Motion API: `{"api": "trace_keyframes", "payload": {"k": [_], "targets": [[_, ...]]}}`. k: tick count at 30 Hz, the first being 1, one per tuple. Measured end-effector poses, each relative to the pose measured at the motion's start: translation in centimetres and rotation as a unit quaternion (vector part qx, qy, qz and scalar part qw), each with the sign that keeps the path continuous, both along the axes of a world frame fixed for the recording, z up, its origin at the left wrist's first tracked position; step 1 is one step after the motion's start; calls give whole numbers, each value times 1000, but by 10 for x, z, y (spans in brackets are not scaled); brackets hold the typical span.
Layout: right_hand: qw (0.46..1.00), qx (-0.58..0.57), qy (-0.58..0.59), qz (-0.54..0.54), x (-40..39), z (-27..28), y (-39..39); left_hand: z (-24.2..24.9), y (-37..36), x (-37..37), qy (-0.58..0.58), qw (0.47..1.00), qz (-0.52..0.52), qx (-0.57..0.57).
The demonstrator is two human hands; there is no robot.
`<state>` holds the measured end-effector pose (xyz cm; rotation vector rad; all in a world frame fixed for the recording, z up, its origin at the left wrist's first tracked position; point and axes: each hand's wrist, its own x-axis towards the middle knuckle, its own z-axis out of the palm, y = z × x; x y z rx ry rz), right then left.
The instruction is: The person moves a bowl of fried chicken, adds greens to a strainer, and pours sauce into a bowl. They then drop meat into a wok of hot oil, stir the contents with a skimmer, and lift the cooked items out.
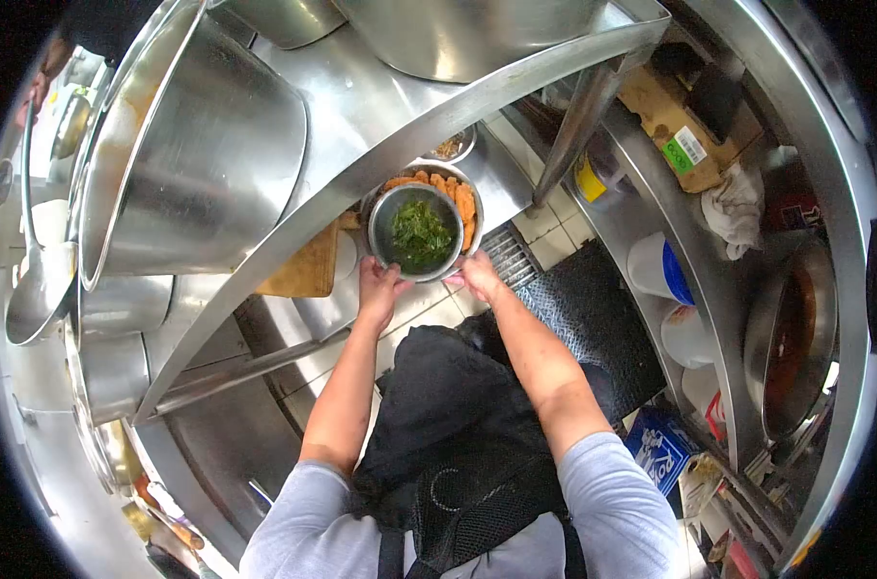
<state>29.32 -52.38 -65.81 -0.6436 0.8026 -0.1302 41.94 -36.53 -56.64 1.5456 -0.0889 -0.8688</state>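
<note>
One metal bowl (383,218) of greens (421,230) is gripped at its near rim by the left hand (380,287) and the right hand (476,276), fingers closed on either side. It overlaps a larger bowl (480,207) of orange pieces behind it; whether the two touch, I cannot tell. A third bowl (471,145), holding brown bits, is partly hidden by the worktop (347,106).

The long metal edge of the worktop passes close beyond the bowls, with a big pot (202,159) above it, so room is tight on that side. A wooden board (303,265) lies left of them. Open room is on the near side: bare tiles (433,318) below the hands, then a black mat (602,309) to the right, bounded by the rack (684,256).
</note>
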Motion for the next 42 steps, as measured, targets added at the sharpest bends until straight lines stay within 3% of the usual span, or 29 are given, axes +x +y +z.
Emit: {"api": "trace_keyframes", "payload": {"k": [5, 7, 8, 9, 10, 11, 12, 13, 16, 17, 18, 20, 21, 23, 27, 29, 32, 34, 35, 36, 37, 38, 39, 40, 41, 42], "targets": [[999, -18, 21, -28, 2, 1, 1, -1, -15, 0, 10, 1000, 5, -20], [990, -108, 90, 28, -7, 14, -4, -6, -12, -2, -10, 1000, 6, 6], [982, -175, 67, 16, -5, -62, 3, -11, -7, 2, -9, 1000, -16, 12], [968, -215, 121, 56, -14, -14, -6, -9, -3, 5, -8, 999, -31, 26], [965, -207, 162, 21, -15, -30, -2, -56, 18, 27, -119, 985, -118, 42], [962, -212, 166, 45, -29, -9, -5, 10, 0, 2, 47, 999, 11, -24], [968, -194, 156, 30, -40, 0, -7, 16, 3, 6, 32, 999, -11, -35], [959, -246, 144, -7, -46, -24, -2, 20, 9, 20, 12, 999, -24, -46], [955, -261, 139, -7, -114, 9, 3, 43, 13, 21, 30, 993, -25, -112], [964, -221, 137, -56, -135, 27, 8, 40, 10, 22, 32, 993, -31, -112], [970, -200, 134, -41, -153, -11, 14, 34, 10, 24, 36, 994, 1, -101], [979, -148, 98, -101, -200, 59, 20, 9, 8, 31, 43, 994, 36, -94], [975, -157, 147, -53, -225, 59, 20, -9, 6, 34, 45, 993, 45, -95], [966, -149, 195, -78, -268, 63, 27, -30, -1, 36, 48, 992, 59, -104], [955, -123, 168, -210, -323, 115, 40, -80, -16, 52, 111, 985, 55, -117], [948, -113, 159, -252, -346, 107, 49, -110, -21, 58, 145, 975, 69, -154], [929, -112, 140, -324, -362, 127, 60, -109, -23, 58, 171, 961, 138, -166], [924, -111, 126, -343, -374, 142, 65, -81, -17, 31, 123, 979, 154, 48], [919, -106, 116, -361, -379, 148, 69, -72, -25, 18, 116, 980, 158, 42], [915, -110, 109, -374, -384, 148, 73, -67, -36, 4, -201, 971, 109, 66], [910, -109, 104, -386, -390, 148, 79, -62, -47, -19, -497, 862, 51, 90], [908, -111, 113, -387, -394, 154, 83, 25, -85, -77, -418, 907, -31, -27], [907, -113, 113, -391, -398, 162, 86, 71, -122, -109, -461, 873, -110, -115], [904, -103, 111, -399, -398, 174, 89, 128, -161, -140, -613, 744, -182, -193], [901, -98, 108, -409, -399, 183, 91, 168, -203, -169, -674, 660, -194, -272], [902, -100, 103, -407, -402, 186, 94, 197, -239, -188, -669, 626, -299, -267]]}}
